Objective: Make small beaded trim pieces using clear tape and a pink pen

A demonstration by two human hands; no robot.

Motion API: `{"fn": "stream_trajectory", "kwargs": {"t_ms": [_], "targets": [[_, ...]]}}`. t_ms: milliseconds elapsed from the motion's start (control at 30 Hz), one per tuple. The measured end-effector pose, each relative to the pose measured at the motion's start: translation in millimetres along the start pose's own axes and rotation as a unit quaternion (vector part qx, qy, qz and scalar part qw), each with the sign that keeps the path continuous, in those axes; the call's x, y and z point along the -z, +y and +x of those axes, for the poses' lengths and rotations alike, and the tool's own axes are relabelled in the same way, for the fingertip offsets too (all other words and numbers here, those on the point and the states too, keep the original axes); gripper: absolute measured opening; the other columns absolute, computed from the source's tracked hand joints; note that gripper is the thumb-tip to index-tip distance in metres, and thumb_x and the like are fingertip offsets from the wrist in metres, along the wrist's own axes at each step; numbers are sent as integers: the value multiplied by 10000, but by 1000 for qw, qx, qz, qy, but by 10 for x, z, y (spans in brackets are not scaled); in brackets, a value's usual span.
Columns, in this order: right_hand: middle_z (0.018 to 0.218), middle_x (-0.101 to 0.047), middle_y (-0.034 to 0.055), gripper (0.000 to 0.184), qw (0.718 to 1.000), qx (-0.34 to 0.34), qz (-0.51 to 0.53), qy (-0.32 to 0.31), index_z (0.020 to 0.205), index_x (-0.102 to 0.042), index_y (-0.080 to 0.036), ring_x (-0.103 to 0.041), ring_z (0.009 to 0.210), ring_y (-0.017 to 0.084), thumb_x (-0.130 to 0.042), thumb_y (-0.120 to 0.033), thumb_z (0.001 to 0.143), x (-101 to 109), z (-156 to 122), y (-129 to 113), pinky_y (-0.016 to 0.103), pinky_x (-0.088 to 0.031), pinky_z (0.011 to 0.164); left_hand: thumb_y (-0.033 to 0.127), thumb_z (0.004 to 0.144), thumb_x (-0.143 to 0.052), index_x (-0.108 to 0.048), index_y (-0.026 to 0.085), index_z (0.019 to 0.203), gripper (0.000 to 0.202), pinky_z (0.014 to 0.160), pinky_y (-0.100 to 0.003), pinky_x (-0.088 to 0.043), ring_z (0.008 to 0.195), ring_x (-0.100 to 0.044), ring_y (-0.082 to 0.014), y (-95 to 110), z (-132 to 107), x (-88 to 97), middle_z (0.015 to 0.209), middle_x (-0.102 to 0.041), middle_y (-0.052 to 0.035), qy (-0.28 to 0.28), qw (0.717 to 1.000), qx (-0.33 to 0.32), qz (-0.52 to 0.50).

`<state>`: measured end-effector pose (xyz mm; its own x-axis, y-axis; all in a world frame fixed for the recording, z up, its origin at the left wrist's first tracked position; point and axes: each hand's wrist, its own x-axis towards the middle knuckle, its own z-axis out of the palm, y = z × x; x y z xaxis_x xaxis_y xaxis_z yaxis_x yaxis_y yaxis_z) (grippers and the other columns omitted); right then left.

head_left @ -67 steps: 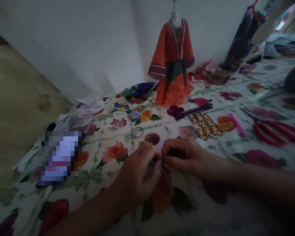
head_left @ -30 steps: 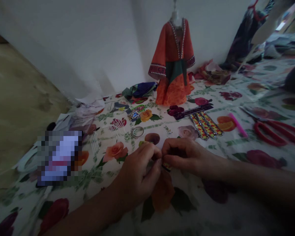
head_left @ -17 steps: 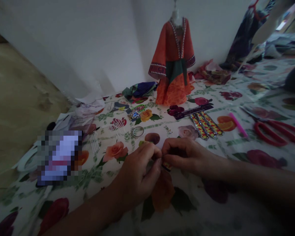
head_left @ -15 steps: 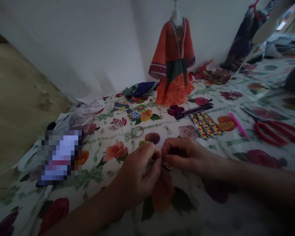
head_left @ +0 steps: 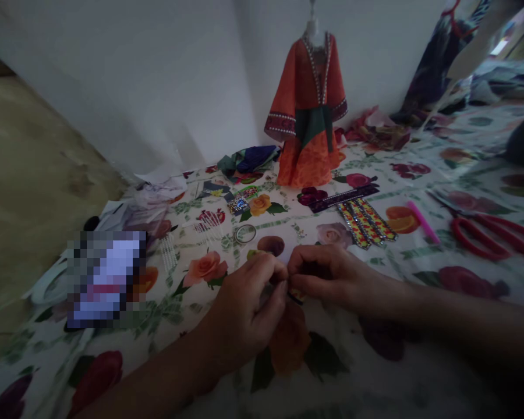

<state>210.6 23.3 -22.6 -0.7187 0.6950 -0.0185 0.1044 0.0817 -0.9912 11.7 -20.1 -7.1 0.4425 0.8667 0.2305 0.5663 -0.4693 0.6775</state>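
Observation:
My left hand (head_left: 248, 305) and my right hand (head_left: 327, 276) meet fingertip to fingertip low over the flowered tablecloth (head_left: 375, 372). Both are closed in a pinch on a small piece of bright beaded trim (head_left: 296, 296), of which only a yellow and red end shows under my right fingers. The light is dim and the rest of the piece is hidden by my fingers.
A small orange dress on a stand (head_left: 308, 110) is at the back by the wall. Beaded trim strips (head_left: 365, 221), a pink stick (head_left: 422, 221), red scissors (head_left: 493, 235), a tape ring (head_left: 244, 234) and fabric scraps (head_left: 247, 160) lie around. A blurred patch (head_left: 105, 279) is at left.
Nothing has visibly changed; both hands stay pinched together at the same spot.

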Motion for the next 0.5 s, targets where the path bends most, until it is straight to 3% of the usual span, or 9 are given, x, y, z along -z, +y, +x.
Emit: {"fn": "stream_trajectory", "kwargs": {"t_ms": [500], "targets": [[709, -532, -32, 82, 1000, -6, -7, 5, 833, -579, -163, -466, 633, 96, -576, -198, 907, -4, -17, -23, 217, -355, 542, 111, 908, -489, -506, 202, 857, 105, 608, -273, -393, 693, -534, -127, -13, -14, -17, 802, -576, 9, 9, 1000, -5, 22]]}}
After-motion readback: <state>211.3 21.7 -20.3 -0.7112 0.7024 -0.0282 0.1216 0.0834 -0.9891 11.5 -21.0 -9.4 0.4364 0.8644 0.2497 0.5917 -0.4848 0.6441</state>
